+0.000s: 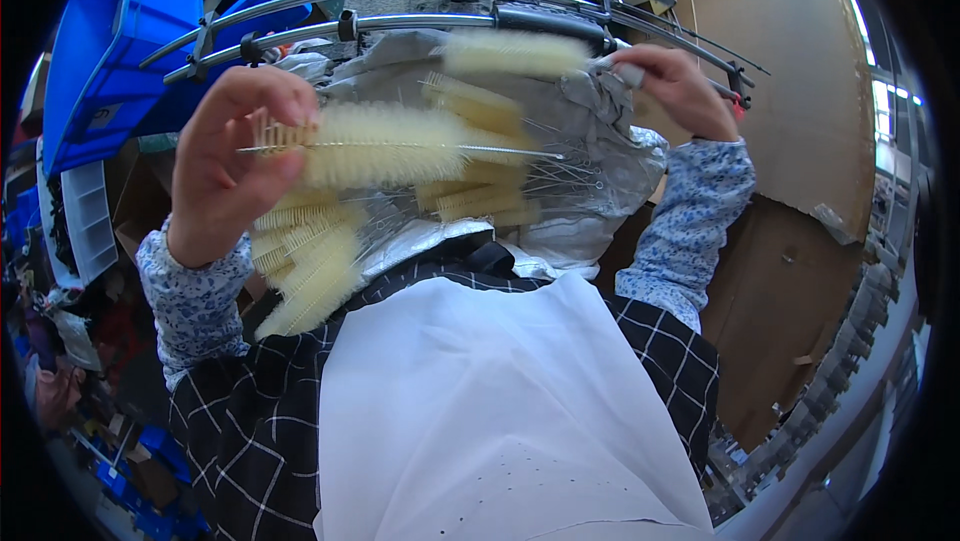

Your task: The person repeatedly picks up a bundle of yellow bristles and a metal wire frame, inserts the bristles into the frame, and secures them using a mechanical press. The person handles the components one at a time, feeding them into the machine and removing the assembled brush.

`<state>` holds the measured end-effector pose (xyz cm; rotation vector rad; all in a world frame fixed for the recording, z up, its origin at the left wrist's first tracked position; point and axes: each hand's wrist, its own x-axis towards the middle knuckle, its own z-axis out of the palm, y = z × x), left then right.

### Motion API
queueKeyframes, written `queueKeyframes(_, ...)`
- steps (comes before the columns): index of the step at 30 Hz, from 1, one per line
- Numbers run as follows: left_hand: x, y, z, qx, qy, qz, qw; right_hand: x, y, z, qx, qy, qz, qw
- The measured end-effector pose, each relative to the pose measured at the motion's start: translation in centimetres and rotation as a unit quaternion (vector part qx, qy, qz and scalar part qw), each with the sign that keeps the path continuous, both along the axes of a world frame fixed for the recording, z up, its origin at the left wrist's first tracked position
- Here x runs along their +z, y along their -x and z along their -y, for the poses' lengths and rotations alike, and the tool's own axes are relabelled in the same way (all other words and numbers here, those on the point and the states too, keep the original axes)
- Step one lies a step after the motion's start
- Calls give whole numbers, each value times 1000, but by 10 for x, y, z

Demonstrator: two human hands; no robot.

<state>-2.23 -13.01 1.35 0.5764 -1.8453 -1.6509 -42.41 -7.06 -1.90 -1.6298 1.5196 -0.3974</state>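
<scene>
My left hand [240,151] is closed around the left end of a cream bristle brush [385,144], thumb and fingers pinching its bristles. The brush's twisted wire stem points right and ends in a small tip. Near the metal rails, my right hand [672,86] pinches the right end of a second cream brush [515,52], which lies level and slightly blurred. Something white covers a fingertip of that hand. Beneath the held brush, a pile of similar brushes [485,191] lies with wire stems pointing right. More brushes [315,276] fan out below my left hand.
Grey crumpled sheeting [590,211] lies under the brushes. Curved metal rails [420,21] cross the far side, with a dark roller [550,26] at the middle. Blue bins [125,31] stand at far left. Brown cardboard [780,71] stands at right. A white apron [480,391] covers my lap.
</scene>
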Motion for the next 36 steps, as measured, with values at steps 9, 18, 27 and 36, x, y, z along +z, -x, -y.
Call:
queueKeyframes(9,-15,11,-16,-11,9,29,999,-5,-81,-14,101,22,42,994)
queueKeyframes(18,-27,-27,-39,80,43,258,962,-53,-126,18,-9,253,28,967)
queueKeyframes(27,-67,-86,-55,-79,-108,535,834,-93,-43,98,-155,301,-432,836)
queueKeyframes(36,-68,-95,-58,-106,-98,535,833,-100,-38,105,-139,311,-363,867)
